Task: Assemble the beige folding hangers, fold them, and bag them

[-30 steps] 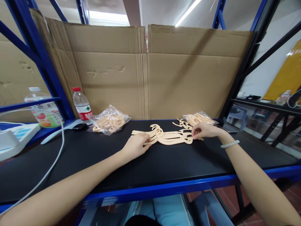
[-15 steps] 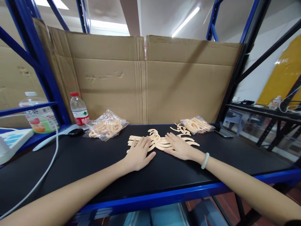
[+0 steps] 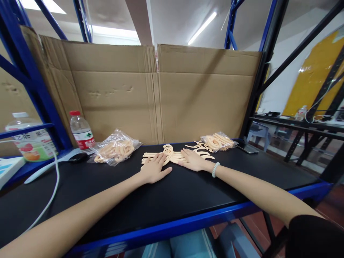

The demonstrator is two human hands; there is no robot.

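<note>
Both hands have shifted from pinching the pile's ends to lying flat: left hand and right hand, each grip open, holding nothing, fingers resting on the hangers mid-way across the table. Farther back lie a left bag and a right bag.

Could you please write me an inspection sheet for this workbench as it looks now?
Surface: black table top, blue front edge.
Job's things: peach hangers piled flat mid-table.
Clutter: left bag and right bag of hangers, water bottle, drink bottle, phone.
Hands: left hand and right hand open, flat on the hangers.
Cables: white cable over the table's left part.
Surroundings: cardboard wall behind, blue rack posts.
</note>
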